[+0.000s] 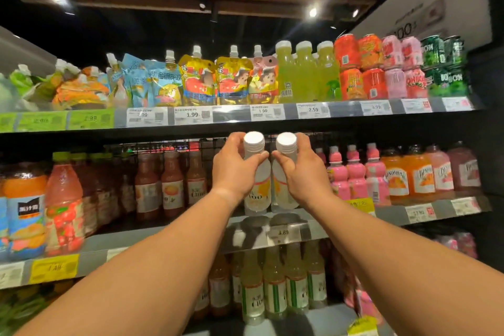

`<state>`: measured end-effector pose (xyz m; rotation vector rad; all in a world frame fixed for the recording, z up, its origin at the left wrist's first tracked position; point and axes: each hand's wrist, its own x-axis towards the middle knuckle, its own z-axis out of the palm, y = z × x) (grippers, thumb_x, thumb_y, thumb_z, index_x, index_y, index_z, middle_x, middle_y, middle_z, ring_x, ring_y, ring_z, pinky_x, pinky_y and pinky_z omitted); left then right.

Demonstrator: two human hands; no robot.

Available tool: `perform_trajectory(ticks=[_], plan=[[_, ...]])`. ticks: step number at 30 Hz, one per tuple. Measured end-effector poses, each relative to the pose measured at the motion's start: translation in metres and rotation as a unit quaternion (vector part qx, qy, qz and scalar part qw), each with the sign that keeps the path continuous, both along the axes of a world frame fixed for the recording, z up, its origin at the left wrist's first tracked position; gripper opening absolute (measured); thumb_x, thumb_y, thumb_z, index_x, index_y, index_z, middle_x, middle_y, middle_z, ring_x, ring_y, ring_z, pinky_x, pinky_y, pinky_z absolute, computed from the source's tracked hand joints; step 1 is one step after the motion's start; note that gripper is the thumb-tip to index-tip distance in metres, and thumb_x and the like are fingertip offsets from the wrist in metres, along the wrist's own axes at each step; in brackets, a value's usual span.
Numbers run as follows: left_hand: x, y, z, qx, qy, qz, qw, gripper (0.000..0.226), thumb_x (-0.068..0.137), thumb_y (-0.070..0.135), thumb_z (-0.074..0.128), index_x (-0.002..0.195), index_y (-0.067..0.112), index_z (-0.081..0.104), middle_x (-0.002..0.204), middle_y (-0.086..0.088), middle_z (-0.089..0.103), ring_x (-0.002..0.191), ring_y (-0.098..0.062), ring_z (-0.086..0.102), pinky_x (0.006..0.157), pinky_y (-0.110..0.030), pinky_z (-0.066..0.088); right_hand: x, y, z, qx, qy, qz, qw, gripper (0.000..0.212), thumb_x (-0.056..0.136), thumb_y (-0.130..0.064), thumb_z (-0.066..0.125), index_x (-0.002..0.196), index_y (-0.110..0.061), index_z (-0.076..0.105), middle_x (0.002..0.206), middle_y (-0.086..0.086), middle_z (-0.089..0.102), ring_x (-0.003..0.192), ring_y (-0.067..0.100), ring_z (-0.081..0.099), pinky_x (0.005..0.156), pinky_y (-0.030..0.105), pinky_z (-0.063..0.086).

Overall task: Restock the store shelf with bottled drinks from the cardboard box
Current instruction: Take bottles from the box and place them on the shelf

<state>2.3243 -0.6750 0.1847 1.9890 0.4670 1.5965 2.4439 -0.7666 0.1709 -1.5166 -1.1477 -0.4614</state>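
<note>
Two bare forearms reach up from the bottom of the frame toward a store shelf (174, 234). The left hand (234, 169) wraps around the neck of a pale white-capped bottle (256, 172), while the right hand (305, 172) grips a matching second bottle (282, 172) just beside it. Both bottles stand upright, close together, with their bases at the front edge of the middle shelf, above a 4.89 price tag (283, 232). Red and orange juice bottles (62, 199) line the shelf to the left, pink bottles (356, 172) to the right. Above sit spouted drink pouches (196, 82), green bottles (305, 73) and stacked cans (376, 68).
</note>
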Motion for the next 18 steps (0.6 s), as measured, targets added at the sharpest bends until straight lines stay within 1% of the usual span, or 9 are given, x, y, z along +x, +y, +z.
perform_trajectory(ticks=[6,9,11,12,14,15,16,17,18], plan=[[0.028,0.038,-0.006,-0.022,0.026,0.023,0.999,0.027,0.082,0.033,0.077,0.102,0.033,0.059,0.090,0.020,0.062,0.095,-0.007,0.063,0.082,-0.028,0.050,0.034,0.047,0.002,-0.052,0.011,-0.019,0.998,0.049,0.095,-0.049,0.053,0.133,-0.023,0.037,0.120,0.009,0.062,0.107,0.032,0.058,0.085,0.042,0.049],[0.035,0.049,-0.003,-0.057,0.054,0.040,0.996,0.026,0.085,0.036,0.074,0.103,0.029,0.056,0.087,0.022,0.052,0.095,-0.007,0.056,0.079,-0.025,0.042,0.047,0.066,0.006,-0.081,0.046,-0.057,0.994,0.056,0.095,-0.054,0.050,0.134,-0.017,0.037,0.116,0.015,0.063,0.104,0.036,0.059,0.080,0.040,0.046],[0.038,0.055,-0.001,-0.069,0.064,0.040,0.995,0.037,0.085,0.041,0.074,0.115,0.027,0.058,0.099,0.015,0.056,0.105,-0.013,0.058,0.081,-0.025,0.041,0.053,0.073,0.012,-0.097,0.077,-0.079,0.989,0.061,0.094,-0.056,0.050,0.137,-0.015,0.036,0.118,0.017,0.061,0.107,0.038,0.058,0.081,0.042,0.047],[0.039,0.057,-0.002,-0.075,0.079,0.040,0.993,0.051,0.083,0.045,0.074,0.126,0.022,0.058,0.111,0.009,0.060,0.115,-0.018,0.057,0.084,-0.025,0.041,0.056,0.075,0.014,-0.107,0.092,-0.084,0.987,0.061,0.095,-0.055,0.051,0.137,-0.014,0.036,0.121,0.017,0.060,0.110,0.038,0.057,0.084,0.044,0.047],[0.043,0.058,-0.010,-0.096,0.107,0.025,0.989,0.078,0.080,0.054,0.073,0.142,0.014,0.047,0.137,-0.002,0.055,0.128,-0.022,0.051,0.094,-0.028,0.040,0.061,0.077,0.010,-0.129,0.100,-0.090,0.983,0.060,0.095,-0.050,0.054,0.135,-0.010,0.038,0.126,0.017,0.057,0.115,0.037,0.056,0.089,0.045,0.048],[0.046,0.058,-0.018,-0.106,0.118,0.016,0.987,0.083,0.078,0.057,0.073,0.143,0.013,0.045,0.142,-0.004,0.052,0.129,-0.022,0.050,0.098,-0.030,0.041,0.061,0.077,0.005,-0.146,0.095,-0.093,0.980,0.060,0.094,-0.049,0.057,0.134,-0.008,0.040,0.128,0.017,0.056,0.116,0.036,0.055,0.090,0.045,0.048],[0.048,0.058,-0.026,-0.112,0.125,0.012,0.986,0.080,0.077,0.060,0.072,0.140,0.016,0.049,0.140,-0.003,0.054,0.126,-0.022,0.052,0.100,-0.033,0.043,0.062,0.077,-0.004,-0.163,0.089,-0.092,0.978,0.061,0.092,-0.049,0.059,0.134,-0.009,0.041,0.130,0.015,0.054,0.116,0.034,0.055,0.090,0.044,0.049],[0.049,0.059,-0.034,-0.118,0.126,0.008,0.985,0.071,0.076,0.063,0.071,0.131,0.020,0.056,0.133,-0.001,0.060,0.118,-0.019,0.057,0.098,-0.035,0.048,0.064,0.076,-0.016,-0.175,0.084,-0.083,0.977,0.062,0.090,-0.048,0.062,0.135,-0.012,0.040,0.130,0.013,0.053,0.115,0.033,0.056,0.091,0.044,0.049],[0.050,0.059,-0.040,-0.124,0.122,0.001,0.985,0.060,0.074,0.066,0.071,0.116,0.024,0.061,0.121,0.003,0.066,0.107,-0.014,0.062,0.093,-0.037,0.051,0.065,0.075,-0.027,-0.181,0.081,-0.070,0.978,0.064,0.088,-0.045,0.065,0.138,-0.017,0.037,0.129,0.011,0.053,0.113,0.031,0.057,0.092,0.046,0.050]])
